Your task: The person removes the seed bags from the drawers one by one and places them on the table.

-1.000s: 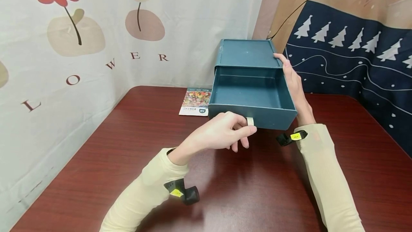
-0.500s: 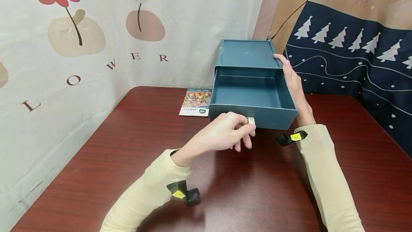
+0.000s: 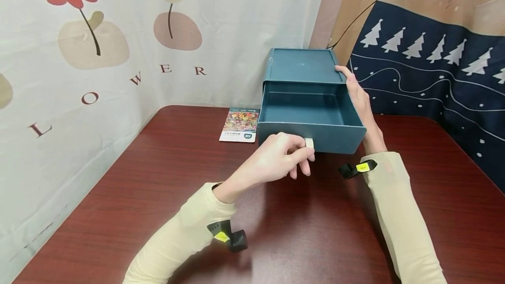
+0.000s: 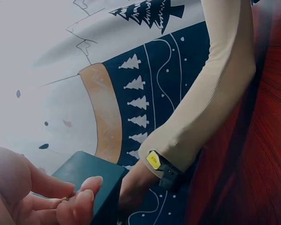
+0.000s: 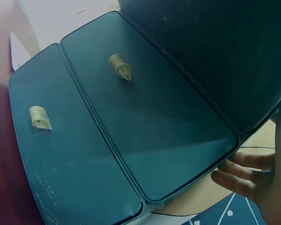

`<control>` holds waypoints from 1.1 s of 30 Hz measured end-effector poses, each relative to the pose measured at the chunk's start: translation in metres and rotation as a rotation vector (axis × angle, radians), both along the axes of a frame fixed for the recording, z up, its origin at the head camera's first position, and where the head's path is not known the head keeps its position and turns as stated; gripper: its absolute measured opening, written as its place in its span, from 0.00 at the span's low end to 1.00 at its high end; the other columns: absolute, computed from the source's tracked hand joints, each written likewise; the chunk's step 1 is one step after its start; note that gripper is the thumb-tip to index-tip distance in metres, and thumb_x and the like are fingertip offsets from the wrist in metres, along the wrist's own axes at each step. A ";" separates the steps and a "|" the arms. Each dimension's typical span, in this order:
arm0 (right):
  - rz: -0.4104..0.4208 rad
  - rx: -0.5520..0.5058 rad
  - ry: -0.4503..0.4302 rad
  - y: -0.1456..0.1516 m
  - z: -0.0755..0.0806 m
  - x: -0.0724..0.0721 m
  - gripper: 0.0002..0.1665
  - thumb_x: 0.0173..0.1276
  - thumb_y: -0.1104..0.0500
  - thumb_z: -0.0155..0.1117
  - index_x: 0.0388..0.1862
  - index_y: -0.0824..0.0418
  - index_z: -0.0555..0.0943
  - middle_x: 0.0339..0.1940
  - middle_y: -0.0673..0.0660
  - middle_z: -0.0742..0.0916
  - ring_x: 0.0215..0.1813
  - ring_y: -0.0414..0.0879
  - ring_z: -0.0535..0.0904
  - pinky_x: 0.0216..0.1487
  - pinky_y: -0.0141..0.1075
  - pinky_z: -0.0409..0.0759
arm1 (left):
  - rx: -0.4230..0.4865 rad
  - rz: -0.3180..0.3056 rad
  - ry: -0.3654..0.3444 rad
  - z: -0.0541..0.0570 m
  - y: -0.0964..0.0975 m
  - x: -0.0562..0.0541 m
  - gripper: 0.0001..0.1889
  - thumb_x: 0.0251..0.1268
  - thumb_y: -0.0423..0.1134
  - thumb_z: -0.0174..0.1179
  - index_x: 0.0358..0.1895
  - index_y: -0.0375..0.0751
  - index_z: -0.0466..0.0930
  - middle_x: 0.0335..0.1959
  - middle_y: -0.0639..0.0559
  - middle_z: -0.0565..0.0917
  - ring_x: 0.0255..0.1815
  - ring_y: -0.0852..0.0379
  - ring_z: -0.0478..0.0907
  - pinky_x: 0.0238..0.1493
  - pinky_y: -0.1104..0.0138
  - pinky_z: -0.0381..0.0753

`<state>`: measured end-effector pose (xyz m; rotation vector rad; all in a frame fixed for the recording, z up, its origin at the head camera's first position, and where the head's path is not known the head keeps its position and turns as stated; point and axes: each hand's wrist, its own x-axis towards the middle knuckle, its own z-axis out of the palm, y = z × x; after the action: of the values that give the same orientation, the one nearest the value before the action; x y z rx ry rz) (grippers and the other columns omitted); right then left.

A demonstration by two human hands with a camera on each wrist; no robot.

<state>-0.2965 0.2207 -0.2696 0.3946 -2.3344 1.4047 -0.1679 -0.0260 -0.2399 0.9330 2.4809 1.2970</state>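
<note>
A teal drawer cabinet (image 3: 301,65) stands at the far right of the table, its top drawer (image 3: 335,139) pulled out toward me. The inside of this drawer holds nothing visible. My left hand (image 3: 272,159) pinches the pale pull tab (image 3: 309,143) on the drawer front between thumb and fingers; the left wrist view shows the same hand (image 4: 42,192) partly cut off. Along the cabinet's right side lies my right hand (image 3: 360,104), one fingertip on the top edge. In the right wrist view its fingers (image 5: 239,180) lie extended against that side.
Below the open drawer, two lower drawers appear shut, each with a pale tab, a middle tab (image 5: 121,67) and a bottom tab (image 5: 39,117). A colourful printed card or packet (image 3: 240,125) lies left of the cabinet. Printed curtains (image 3: 232,34) hang behind the brown table (image 3: 189,157).
The drawer front and my left hand have shifted slightly up and to the right in the head view. My right hand stays in place on the cabinet.
</note>
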 end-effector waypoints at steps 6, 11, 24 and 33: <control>-0.015 0.011 -0.010 0.002 -0.001 -0.003 0.33 0.81 0.33 0.27 0.79 0.37 0.62 0.80 0.51 0.65 0.73 0.58 0.65 0.74 0.61 0.56 | 0.030 0.018 -0.006 -0.004 0.003 -0.005 0.11 0.78 0.38 0.54 0.37 0.41 0.84 0.23 0.61 0.86 0.20 0.56 0.81 0.36 0.70 0.76; -0.016 0.013 -0.020 0.004 -0.001 -0.004 0.34 0.80 0.33 0.26 0.79 0.36 0.62 0.80 0.51 0.65 0.72 0.59 0.65 0.73 0.62 0.57 | 0.056 0.020 -0.011 -0.009 0.004 -0.009 0.11 0.78 0.38 0.53 0.38 0.41 0.84 0.23 0.60 0.86 0.20 0.56 0.81 0.35 0.70 0.77; -0.016 0.018 -0.008 0.005 0.000 -0.006 0.35 0.80 0.33 0.25 0.79 0.37 0.63 0.80 0.54 0.66 0.72 0.59 0.65 0.74 0.61 0.56 | 0.134 0.045 -0.037 -0.016 0.007 -0.017 0.11 0.78 0.38 0.54 0.37 0.40 0.84 0.23 0.55 0.86 0.20 0.53 0.80 0.29 0.66 0.80; -0.006 0.013 0.001 0.005 -0.001 -0.007 0.34 0.81 0.34 0.25 0.78 0.38 0.63 0.79 0.52 0.66 0.71 0.58 0.67 0.73 0.61 0.58 | 0.156 0.083 -0.048 -0.017 0.007 -0.024 0.12 0.79 0.38 0.51 0.38 0.38 0.82 0.24 0.52 0.86 0.20 0.53 0.79 0.27 0.67 0.78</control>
<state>-0.3039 0.2256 -0.2710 0.3921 -2.3437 1.3871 -0.1921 -0.0188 -0.2573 0.8287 2.4341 1.5393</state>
